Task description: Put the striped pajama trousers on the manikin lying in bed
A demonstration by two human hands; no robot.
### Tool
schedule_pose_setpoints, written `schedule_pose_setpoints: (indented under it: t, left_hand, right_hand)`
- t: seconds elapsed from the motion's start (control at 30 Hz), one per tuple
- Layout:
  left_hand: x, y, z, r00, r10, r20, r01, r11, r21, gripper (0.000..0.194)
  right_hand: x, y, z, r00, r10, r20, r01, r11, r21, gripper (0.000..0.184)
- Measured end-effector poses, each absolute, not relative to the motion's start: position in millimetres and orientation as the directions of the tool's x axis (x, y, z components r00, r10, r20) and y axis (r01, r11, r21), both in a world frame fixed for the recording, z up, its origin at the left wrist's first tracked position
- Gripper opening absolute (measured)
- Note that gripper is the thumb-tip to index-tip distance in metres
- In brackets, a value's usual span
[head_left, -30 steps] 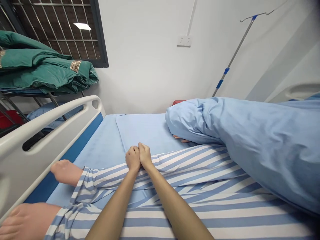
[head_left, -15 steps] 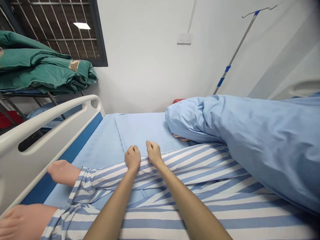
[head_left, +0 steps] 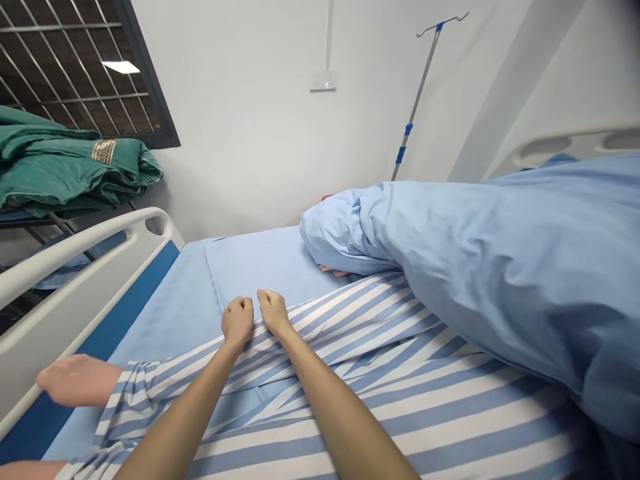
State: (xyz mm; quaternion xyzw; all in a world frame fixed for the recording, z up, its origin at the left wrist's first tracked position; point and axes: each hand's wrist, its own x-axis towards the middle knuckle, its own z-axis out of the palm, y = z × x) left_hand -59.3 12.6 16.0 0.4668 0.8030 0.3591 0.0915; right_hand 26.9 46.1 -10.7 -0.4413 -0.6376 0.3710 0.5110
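Both my hands are over the far leg of a figure lying in blue-and-white striped trousers (head_left: 350,327). My left hand (head_left: 238,320) is closed, knuckles up, near the shin. Just right of it, my right hand (head_left: 273,310) is closed too, a small gap between them. The curled fingers point to the far side of the leg, and what they hold, if anything, is hidden. A bare foot (head_left: 80,380) sticks out of the far trouser leg at the left. A light blue quilt (head_left: 475,247) is folded back over the upper body, with fingertips (head_left: 334,271) showing under its edge.
A light blue sheet (head_left: 255,263) covers the bed. The bed's white end board (head_left: 100,247) stands at the left, beside a rack with green folded cloth (head_left: 65,167). A drip stand (head_left: 415,100) rises behind the quilt. A socket (head_left: 323,81) is on the wall.
My view has turned right, so everything sits further left in the picture, and more of the quilt and the far headboard shows. My hands remain closed at the same leg.
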Motion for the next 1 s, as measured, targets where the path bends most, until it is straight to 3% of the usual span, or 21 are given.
schedule_pose_setpoints:
  t: [0.2, 0.4, 0.6, 0.73, 0.8, 0.9, 1.0]
  left_hand:
    - [-35.0, 35.0, 35.2, -0.565, 0.788, 0.243, 0.652, 0.246, 0.717, 0.034]
    - [-7.1, 24.3, 6.3, -0.623, 0.765, 0.162, 0.625, 0.362, 0.692, 0.032]
    - [-6.7, 20.8, 4.1, -0.625, 0.773, 0.114, 0.631, 0.413, 0.657, 0.033]
    - [-6.8, 16.5, 5.7, -0.606, 0.789, 0.104, 0.639, 0.405, 0.653, 0.034]
    - [-6.0, 13.1, 5.3, -0.572, 0.813, 0.108, 0.676, 0.393, 0.624, 0.032]
    - [-3.9, 9.2, 5.7, -0.51, 0.853, 0.111, 0.75, 0.378, 0.542, 0.031]
    - [-1.7, 8.2, 7.2, -0.502, 0.86, 0.096, 0.76, 0.386, 0.523, 0.034]
  right_hand:
    - [30.5, 53.2, -7.7, -0.116, 0.979, 0.168, -0.191, 0.143, -0.971, 0.037]
    - [33.5, 58.7, -8.6, -0.027, 0.995, 0.093, -0.273, 0.082, -0.959, 0.031]
    - [32.1, 55.0, -10.6, -0.008, 0.994, 0.108, -0.264, 0.102, -0.959, 0.031]
    - [34.9, 50.8, -9.6, 0.007, 0.989, 0.148, -0.131, 0.148, -0.98, 0.032]
    - [41.7, 48.2, -1.9, 0.018, 0.982, 0.188, 0.075, 0.186, -0.98, 0.032]
    - [56.2, 45.6, 22.1, -0.061, 0.957, 0.282, 0.454, 0.278, -0.846, 0.031]
    - [67.4, 46.4, 47.0, -0.196, 0.901, 0.388, 0.543, 0.429, -0.722, 0.035]
